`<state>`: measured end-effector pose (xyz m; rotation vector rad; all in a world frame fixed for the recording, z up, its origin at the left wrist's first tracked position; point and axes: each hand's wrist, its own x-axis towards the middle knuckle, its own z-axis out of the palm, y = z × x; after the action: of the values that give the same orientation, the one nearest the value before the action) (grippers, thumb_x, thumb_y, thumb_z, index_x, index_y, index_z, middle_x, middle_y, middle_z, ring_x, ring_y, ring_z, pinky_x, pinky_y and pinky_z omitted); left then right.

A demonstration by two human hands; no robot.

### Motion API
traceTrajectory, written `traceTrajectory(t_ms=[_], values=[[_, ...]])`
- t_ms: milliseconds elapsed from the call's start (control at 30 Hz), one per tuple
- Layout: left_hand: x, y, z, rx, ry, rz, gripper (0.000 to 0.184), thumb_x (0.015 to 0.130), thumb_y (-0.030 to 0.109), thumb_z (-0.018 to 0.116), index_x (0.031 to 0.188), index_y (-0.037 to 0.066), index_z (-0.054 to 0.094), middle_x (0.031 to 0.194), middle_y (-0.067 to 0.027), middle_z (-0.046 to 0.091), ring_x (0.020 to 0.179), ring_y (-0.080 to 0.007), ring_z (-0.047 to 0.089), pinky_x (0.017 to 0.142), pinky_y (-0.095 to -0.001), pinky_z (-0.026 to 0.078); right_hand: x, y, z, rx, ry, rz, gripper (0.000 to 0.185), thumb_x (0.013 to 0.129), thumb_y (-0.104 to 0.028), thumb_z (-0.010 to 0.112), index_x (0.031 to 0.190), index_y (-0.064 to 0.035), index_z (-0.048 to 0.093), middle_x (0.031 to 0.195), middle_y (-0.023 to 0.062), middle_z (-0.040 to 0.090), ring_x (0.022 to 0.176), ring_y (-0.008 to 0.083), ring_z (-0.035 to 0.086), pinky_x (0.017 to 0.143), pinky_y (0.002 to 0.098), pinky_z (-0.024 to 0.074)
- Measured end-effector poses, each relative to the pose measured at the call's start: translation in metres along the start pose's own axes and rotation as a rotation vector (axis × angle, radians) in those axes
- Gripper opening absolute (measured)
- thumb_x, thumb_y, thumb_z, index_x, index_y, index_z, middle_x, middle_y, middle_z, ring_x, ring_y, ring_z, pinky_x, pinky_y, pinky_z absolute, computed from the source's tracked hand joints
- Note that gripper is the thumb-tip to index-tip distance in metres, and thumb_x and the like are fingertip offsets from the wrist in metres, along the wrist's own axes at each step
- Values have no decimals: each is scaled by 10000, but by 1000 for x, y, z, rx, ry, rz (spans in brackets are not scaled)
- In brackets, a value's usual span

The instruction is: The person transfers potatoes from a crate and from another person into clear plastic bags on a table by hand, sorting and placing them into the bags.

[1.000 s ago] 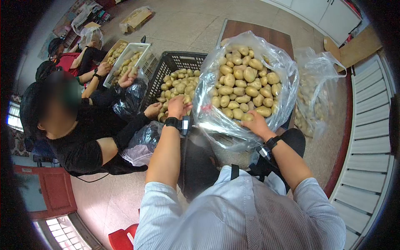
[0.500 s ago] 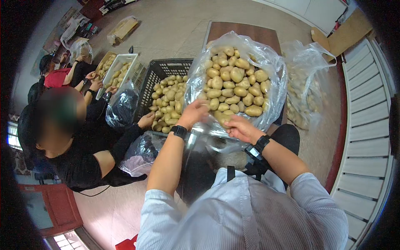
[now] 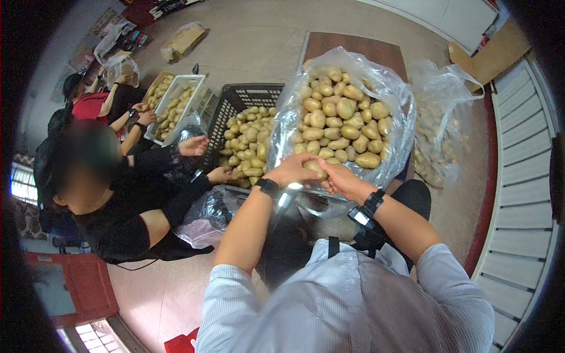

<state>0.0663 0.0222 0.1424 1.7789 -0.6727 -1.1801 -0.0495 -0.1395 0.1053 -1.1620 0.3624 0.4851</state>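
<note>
My left hand (image 3: 294,169) and my right hand (image 3: 344,180) meet at the near edge of a clear plastic bag (image 3: 401,141). Between them is one potato (image 3: 315,170), with the fingers of both hands closed around it. Many loose potatoes (image 3: 344,108) fill the opened bag just beyond my hands. Part of the held potato is covered by my fingers.
Left of the bag, a black crate (image 3: 219,115) holds more potatoes; a co-worker's hand (image 3: 226,175) reaches in. Farther left is a white crate (image 3: 203,100) of potatoes. Another potato-filled plastic bag (image 3: 438,112) stands at right, near a white slatted panel (image 3: 521,170).
My left hand has come over to my right and closed on the potato, which my right hand was holding before. The co-worker's other hand has risen above the black crate's left side.
</note>
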Motion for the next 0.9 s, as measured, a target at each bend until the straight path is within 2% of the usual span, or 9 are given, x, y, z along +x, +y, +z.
traceTrajectory(t_ms=[167, 233, 300, 333, 400, 500, 633, 700, 900], values=[[3, -8, -4, -24, 5, -43, 559, 804, 337, 761, 1231, 27, 579, 1114, -63, 637, 994, -135, 587, 880, -267, 478, 2, 4, -7, -234, 167, -81, 468, 1008, -498, 389, 923, -73, 563, 686, 29, 549, 591, 100, 502, 504, 236, 393], [5, -13, -7, -210, 74, 0, 479, 839, 320, 735, 1162, 18, 552, 911, -76, 644, 683, -129, 616, 496, -256, 503, 11, 17, -26, -309, 197, -126, 405, 999, -416, 458, 955, -35, 586, 774, 39, 602, 648, 139, 563, 574, 275, 470], [7, -17, -9, -351, 122, -4, 463, 857, 341, 713, 1149, 22, 548, 874, -68, 626, 636, -125, 588, 472, -255, 477, 24, 41, -53, -673, 407, -519, 388, 933, -385, 561, 997, -5, 612, 827, 131, 643, 739, 262, 616, 669, 357, 498], [7, -18, -11, -497, 166, -11, 450, 874, 363, 690, 1135, 27, 543, 837, -60, 609, 589, -120, 559, 447, -253, 451, 19, 40, -61, -674, 404, -533, 388, 933, -385, 561, 997, -5, 612, 827, 131, 643, 739, 262, 616, 669, 357, 498], [4, -16, -17, -563, 242, -27, 439, 886, 367, 675, 1126, 26, 540, 822, -54, 598, 563, -120, 540, 437, -255, 438, 6, 34, -73, -867, 670, -439, 326, 873, -284, 621, 1057, -15, 616, 945, 164, 648, 864, 365, 610, 802, 419, 485], [6, -24, -25, -666, 359, -27, 394, 930, 383, 610, 1093, 31, 539, 799, -50, 584, 514, -128, 512, 419, -264, 419, -6, 30, -85, -1193, 880, -519, 289, 820, -206, 640, 1044, -26, 607, 1001, 171, 617, 972, 395, 562, 852, 458, 455], [13, -50, -48, -676, 381, 67, 382, 965, 426, 524, 1089, 66, 550, 814, -71, 600, 518, -147, 516, 414, -276, 416, -12, 28, -83, -1264, 956, -483, 281, 773, -156, 660, 1021, -40, 596, 1026, 164, 583, 1021, 379, 528, 883, 483, 428], [8, -48, -49, -906, 506, 85, 363, 973, 414, 505, 1088, 72, 547, 815, -66, 604, 538, -147, 520, 412, -268, 410, -16, 26, -76, -1312, 1011, -429, 312, 760, -108, 649, 1048, -1, 601, 1026, 198, 599, 999, 399, 547, 883, 473, 437], [-5, -71, -75, -785, 653, 39, 407, 970, 435, 483, 1171, 83, 521, 926, -70, 600, 610, -177, 549, 490, -305, 517, -12, 40, -80, -1404, 1048, -441, 355, 732, -71, 624, 1084, -57, 588, 1079, 165, 565, 926, 423, 557, 824, 493, 470]])
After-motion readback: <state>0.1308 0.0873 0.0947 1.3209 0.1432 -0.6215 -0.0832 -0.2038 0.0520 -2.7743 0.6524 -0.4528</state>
